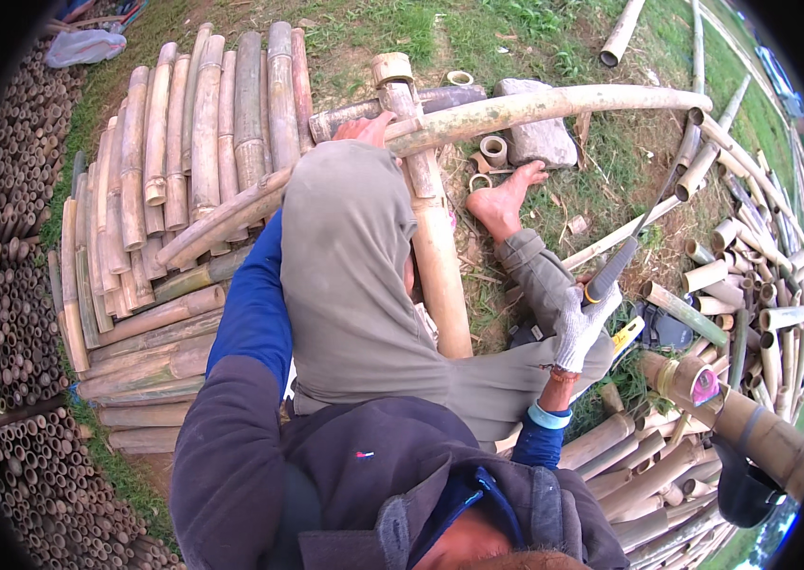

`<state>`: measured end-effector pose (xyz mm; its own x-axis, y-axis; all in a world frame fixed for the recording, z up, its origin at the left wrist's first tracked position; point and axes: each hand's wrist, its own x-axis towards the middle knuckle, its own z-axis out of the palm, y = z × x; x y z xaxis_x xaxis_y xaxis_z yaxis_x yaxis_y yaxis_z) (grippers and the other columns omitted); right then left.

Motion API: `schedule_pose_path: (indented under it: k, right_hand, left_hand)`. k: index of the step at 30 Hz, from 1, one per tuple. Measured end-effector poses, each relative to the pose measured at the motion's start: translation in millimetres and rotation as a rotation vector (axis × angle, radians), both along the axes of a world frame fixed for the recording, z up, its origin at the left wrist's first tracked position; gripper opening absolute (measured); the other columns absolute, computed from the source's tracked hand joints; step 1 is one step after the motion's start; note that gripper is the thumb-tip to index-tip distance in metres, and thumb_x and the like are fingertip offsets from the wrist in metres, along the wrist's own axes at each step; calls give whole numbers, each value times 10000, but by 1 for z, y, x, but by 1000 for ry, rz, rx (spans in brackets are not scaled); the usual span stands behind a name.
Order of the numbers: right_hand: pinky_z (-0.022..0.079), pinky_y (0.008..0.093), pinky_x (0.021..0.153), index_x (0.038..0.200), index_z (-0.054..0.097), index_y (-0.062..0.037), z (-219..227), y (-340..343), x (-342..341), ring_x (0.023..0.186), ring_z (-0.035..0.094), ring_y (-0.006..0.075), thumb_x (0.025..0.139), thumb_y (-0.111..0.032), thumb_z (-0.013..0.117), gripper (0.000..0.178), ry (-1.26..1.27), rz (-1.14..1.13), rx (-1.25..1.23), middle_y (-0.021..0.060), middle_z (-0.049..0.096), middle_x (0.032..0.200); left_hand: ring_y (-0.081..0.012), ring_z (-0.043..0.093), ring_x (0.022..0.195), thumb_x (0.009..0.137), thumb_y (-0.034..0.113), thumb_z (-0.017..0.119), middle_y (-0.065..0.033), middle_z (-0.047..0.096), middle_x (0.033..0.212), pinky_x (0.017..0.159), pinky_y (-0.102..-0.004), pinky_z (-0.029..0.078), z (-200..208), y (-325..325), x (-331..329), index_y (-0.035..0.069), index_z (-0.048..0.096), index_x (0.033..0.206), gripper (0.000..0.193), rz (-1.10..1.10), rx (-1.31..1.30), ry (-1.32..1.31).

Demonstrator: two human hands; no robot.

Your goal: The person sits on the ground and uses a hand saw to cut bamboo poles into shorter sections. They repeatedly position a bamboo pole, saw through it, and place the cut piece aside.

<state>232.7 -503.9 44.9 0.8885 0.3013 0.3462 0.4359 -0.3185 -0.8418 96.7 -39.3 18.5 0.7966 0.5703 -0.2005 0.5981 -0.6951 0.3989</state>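
Observation:
A long bamboo pole crosses in front of me, resting over a thick bamboo support. My left hand is at the pole beside this support and seems closed around it; my raised knee hides the forearm and part of the fingers. In a white glove, my right hand grips the grey and yellow handle of a hand saw. The saw's long narrow blade points up and away to the right, apart from the pole in my left hand. My bare right foot is on the ground beyond the support.
Cut bamboo lengths lie in rows at left. A loose heap of bamboo pieces spreads at right. A grey stone and a short bamboo ring sit near my foot. A yellow object lies by my right knee.

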Motion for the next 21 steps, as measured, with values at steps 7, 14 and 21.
schedule_pose_path:
  k: [7, 14, 21]
  right_hand:
    - [562, 355, 944, 1210, 557, -30, 58, 60, -68, 1071, 678, 198, 819, 72, 710, 432, 133, 399, -190, 84, 637, 1141]
    - [505, 363, 1005, 1337, 611, -26, 47, 127, -93, 1099, 626, 215, 836, -11, 775, 527, 426, 684, 135, 90, 597, 1207]
    - [509, 350, 1021, 1360, 587, -38, 25, 153, -86, 1161, 624, 194, 890, -93, 773, 509, 527, 720, 74, 96, 626, 1250]
  left_hand:
    - [-414, 738, 1133, 680, 513, 915, -181, 787, 1175, 979, -533, 569, 2, 12, -49, 222, 590, 1498, 927, -11, 72, 53]
    - [-416, 747, 1113, 666, 502, 914, -203, 791, 1148, 981, -529, 574, 10, 13, -56, 211, 594, 1507, 945, -4, 96, 57]
    - [-434, 749, 1097, 679, 491, 905, -239, 792, 1096, 978, -536, 573, 10, 20, -59, 163, 589, 1503, 941, -22, 80, 48]
